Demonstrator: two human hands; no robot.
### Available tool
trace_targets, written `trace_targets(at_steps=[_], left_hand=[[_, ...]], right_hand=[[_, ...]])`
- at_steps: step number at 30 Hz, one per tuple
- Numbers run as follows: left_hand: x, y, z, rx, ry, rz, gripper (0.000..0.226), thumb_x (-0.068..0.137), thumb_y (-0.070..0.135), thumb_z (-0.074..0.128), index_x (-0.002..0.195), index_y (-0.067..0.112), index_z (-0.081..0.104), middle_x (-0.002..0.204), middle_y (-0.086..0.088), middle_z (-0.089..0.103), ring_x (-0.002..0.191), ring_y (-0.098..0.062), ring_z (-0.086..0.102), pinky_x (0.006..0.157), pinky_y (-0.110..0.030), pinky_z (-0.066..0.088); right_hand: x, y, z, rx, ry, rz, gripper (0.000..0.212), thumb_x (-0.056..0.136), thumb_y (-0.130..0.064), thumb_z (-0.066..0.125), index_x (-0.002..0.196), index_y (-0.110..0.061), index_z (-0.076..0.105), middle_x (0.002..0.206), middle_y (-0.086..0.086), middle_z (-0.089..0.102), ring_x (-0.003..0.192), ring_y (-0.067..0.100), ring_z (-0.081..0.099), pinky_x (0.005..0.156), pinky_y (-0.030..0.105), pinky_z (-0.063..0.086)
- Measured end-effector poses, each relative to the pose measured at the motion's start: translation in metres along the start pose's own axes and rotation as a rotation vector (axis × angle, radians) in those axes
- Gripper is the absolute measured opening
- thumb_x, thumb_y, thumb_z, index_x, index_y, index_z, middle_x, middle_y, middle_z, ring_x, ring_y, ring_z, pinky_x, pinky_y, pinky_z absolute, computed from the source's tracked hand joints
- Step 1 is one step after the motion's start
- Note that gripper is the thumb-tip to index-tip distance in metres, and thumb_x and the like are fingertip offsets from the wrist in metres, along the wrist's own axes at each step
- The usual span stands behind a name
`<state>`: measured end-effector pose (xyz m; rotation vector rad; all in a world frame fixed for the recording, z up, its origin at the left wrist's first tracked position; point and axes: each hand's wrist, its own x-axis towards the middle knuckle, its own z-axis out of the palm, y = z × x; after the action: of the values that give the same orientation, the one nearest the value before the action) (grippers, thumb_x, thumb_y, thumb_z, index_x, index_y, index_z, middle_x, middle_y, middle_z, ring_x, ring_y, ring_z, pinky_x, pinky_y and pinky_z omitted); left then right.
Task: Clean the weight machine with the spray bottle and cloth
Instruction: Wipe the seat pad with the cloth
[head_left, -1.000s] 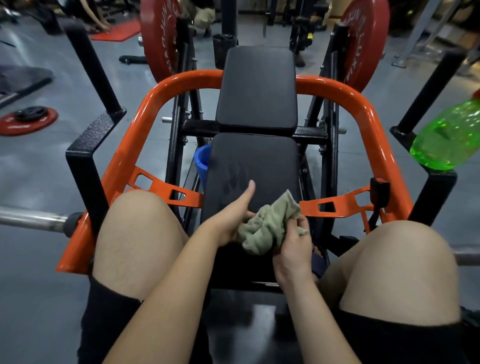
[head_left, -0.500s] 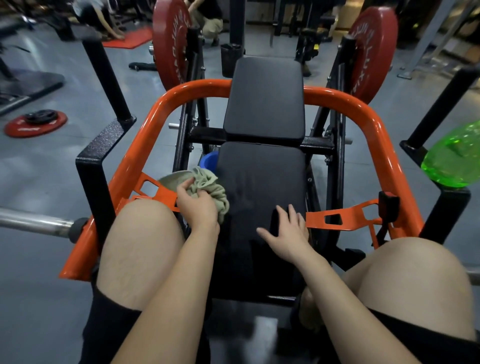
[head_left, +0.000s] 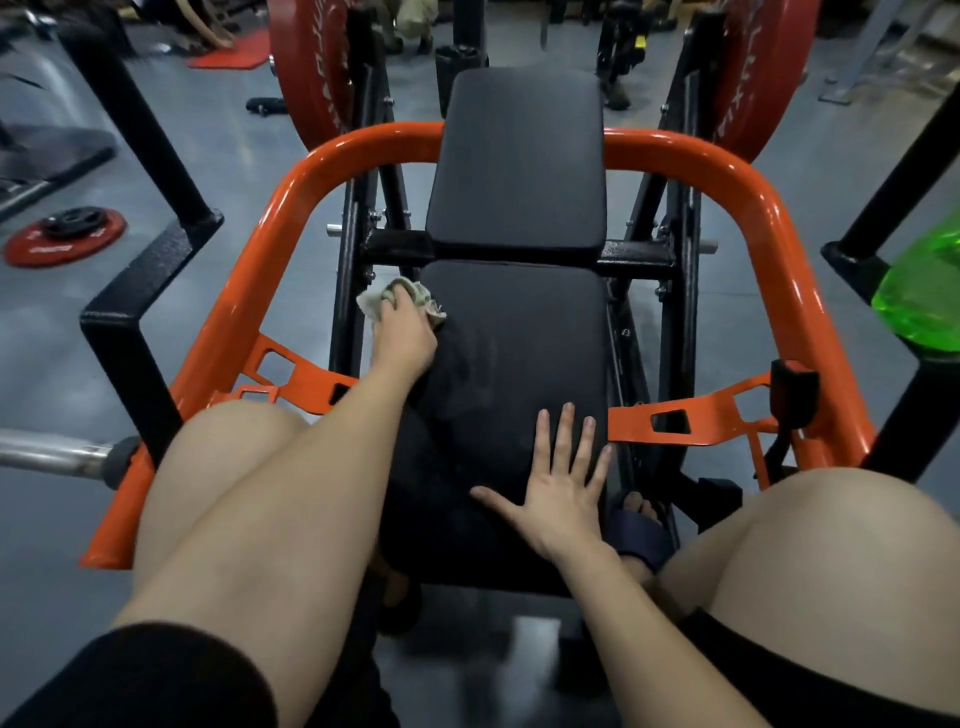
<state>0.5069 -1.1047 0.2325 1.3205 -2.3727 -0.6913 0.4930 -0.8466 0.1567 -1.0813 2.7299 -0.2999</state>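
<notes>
Head view, looking down between the person's bare knees: the left hand (head_left: 404, 335) reaches forward to the far left corner of the black padded surface (head_left: 519, 343), its fingers (head_left: 400, 312) curled over the bunched pale green cloth (head_left: 370, 304) and gripping it. The cloth sticks out beyond and on both sides of the fingertips, pressed against the left edge of the surface. The right hand (head_left: 558, 496) lies flat near the near right corner, its fingers straight and spread, the palm down on the padding and holding nothing. The green spray bottle (head_left: 922, 299) sits well apart at the right, beyond the orange frame (head_left: 737, 176), beside a black upright post (head_left: 904, 171). A second black pad (head_left: 519, 156) rises behind the far edge.
</notes>
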Motion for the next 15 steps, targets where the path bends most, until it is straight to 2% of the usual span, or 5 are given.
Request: trace_targets(at_steps=[6,8,10,12,15], left_hand=[[0.036,0.006,-0.013,-0.351,-0.055,-0.213,0.038,0.103,0.025,0.039,0.125,0.004,0.061,0.124,-0.021,0.064,0.114,-0.035,0.061,0.091,-0.033,0.045],[0.034,0.004,-0.018,-0.484,-0.135,-0.415,0.034,0.097,0.028,0.038,0.082,0.012,0.063,0.07,-0.013,0.065,0.063,-0.026,0.062,0.061,-0.025,0.045],[0.009,0.0,-0.023,-0.442,-0.24,-0.611,0.04,0.101,0.023,0.034,0.062,0.014,0.04,0.043,-0.007,0.04,0.037,-0.021,0.039,0.051,-0.019,0.033],[-0.026,-0.021,-0.01,-0.367,-0.412,-0.638,0.042,0.101,0.022,0.033,0.069,0.0,0.049,0.056,-0.013,0.05,0.049,-0.025,0.052,0.053,-0.021,0.044],[-0.011,-0.084,0.037,-0.398,-0.353,-0.683,0.06,0.085,0.041,0.042,0.125,0.003,0.064,0.108,-0.012,0.064,0.1,-0.03,0.065,0.096,-0.038,0.054]], right_hand=[[0.003,0.0,0.008,-0.016,0.042,0.008,0.131,0.072,-0.102,0.022,0.158,-0.013,-0.022,0.161,0.012,-0.038,0.147,0.037,-0.037,0.115,0.057,-0.027],[0.005,0.001,0.014,-0.048,0.064,0.018,0.131,0.072,-0.102,0.019,0.161,-0.011,-0.011,0.166,0.014,-0.027,0.151,0.039,-0.026,0.117,0.058,-0.023],[0.005,0.0,0.017,-0.066,0.073,0.019,0.131,0.071,-0.102,0.02,0.161,-0.012,-0.009,0.166,0.015,-0.025,0.152,0.04,-0.024,0.118,0.059,-0.021],[0.005,0.001,0.02,-0.073,0.089,0.014,0.13,0.072,-0.102,0.02,0.161,-0.012,-0.009,0.166,0.015,-0.026,0.152,0.04,-0.025,0.118,0.059,-0.019],[0.005,0.003,0.018,-0.073,0.091,0.014,0.13,0.072,-0.101,0.021,0.16,-0.012,-0.014,0.164,0.014,-0.031,0.15,0.039,-0.029,0.118,0.06,-0.018]])
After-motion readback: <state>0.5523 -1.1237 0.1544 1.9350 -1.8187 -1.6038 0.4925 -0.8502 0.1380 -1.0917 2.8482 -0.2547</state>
